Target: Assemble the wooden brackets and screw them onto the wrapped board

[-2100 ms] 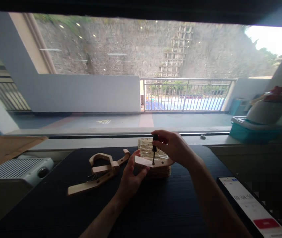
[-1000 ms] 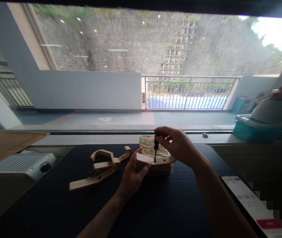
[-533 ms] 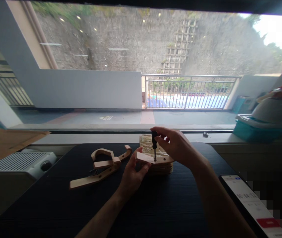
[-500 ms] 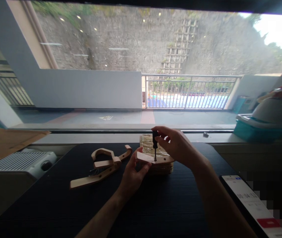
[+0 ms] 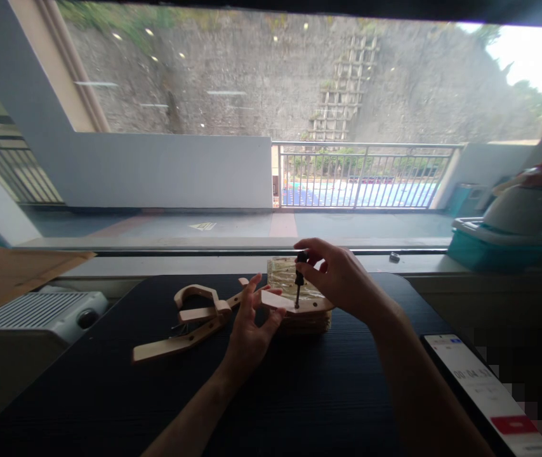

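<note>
My right hand (image 5: pixel 342 279) pinches a small black screwdriver (image 5: pixel 299 279) held upright, its tip on a flat wooden piece (image 5: pixel 294 303). That piece lies on top of a stack of wooden parts in clear wrapping (image 5: pixel 299 320). My left hand (image 5: pixel 248 327) steadies the left end of the wooden piece, thumb against its edge and fingers raised. Left of it lies an assembled wooden frame with a curved loop and long arm (image 5: pixel 195 324).
All of this sits on a black table (image 5: pixel 109 393) by a big window. A phone (image 5: pixel 483 393) with a timer screen lies at the right front. A white heater-like box (image 5: pixel 37 314) and cardboard (image 5: pixel 9 270) are at left; a teal bin (image 5: pixel 494 254) is at right.
My left hand's fingers have lifted and spread a little at the piece's end. The screwdriver has stayed upright on the same spot, with my right fingers shifting round its handle.
</note>
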`<action>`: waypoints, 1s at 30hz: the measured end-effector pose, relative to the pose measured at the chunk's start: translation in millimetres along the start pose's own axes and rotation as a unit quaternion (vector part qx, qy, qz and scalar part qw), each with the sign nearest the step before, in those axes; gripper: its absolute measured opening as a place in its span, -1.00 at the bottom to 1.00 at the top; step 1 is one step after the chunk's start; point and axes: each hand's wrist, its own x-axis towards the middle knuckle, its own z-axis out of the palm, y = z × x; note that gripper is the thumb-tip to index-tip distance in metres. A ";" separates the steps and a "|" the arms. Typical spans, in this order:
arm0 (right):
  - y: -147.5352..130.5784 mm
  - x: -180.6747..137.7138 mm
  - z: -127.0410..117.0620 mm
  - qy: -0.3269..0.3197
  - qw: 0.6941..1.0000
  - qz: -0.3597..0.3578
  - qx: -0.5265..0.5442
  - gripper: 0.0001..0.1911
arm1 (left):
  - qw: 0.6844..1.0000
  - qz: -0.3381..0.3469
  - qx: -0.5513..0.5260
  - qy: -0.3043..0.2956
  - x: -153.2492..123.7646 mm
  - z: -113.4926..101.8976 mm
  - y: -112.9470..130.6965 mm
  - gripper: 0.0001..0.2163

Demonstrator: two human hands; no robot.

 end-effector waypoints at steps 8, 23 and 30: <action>1.6 0.6 0.4 0.015 1.000 0.009 -0.005 -0.77 | 0.991 0.069 0.109 0.031 0.8 -6.6 5.0 -0.72; -0.3 -0.3 -1.8 0.002 1.000 -0.010 -0.007 -0.74 | 0.992 0.053 0.108 0.023 -0.6 -5.4 8.9 -0.67; -0.4 0.8 2.1 0.028 0.998 -0.025 -0.054 -0.75 | 0.992 0.053 0.110 0.012 0.1 -5.5 7.6 -0.66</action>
